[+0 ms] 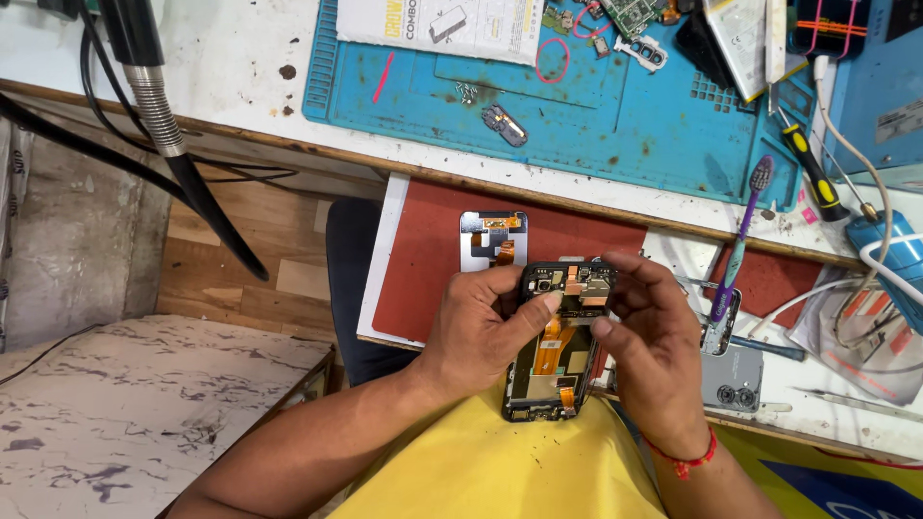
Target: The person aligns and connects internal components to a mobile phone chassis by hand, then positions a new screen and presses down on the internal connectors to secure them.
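My left hand [481, 322] and my right hand [654, 336] both hold an opened black phone frame [556, 358] over my lap, its orange flex cables and small boards showing. The left thumb presses near the camera end at the top. The right fingers pinch the top right corner and right edge. A red thread is tied round my right wrist. Just beyond the phone, a silver display panel [492, 240] with an orange flex lies on a red mat [433, 259].
A blue work mat [577, 106] on the bench carries small boards, screws, a white booklet [442, 24] and a pink band. A purple toothbrush [740, 240], a yellow-handled screwdriver [808, 163], a grey phone back [733, 377] and white cables lie at right. A black hose [183, 154] hangs at left.
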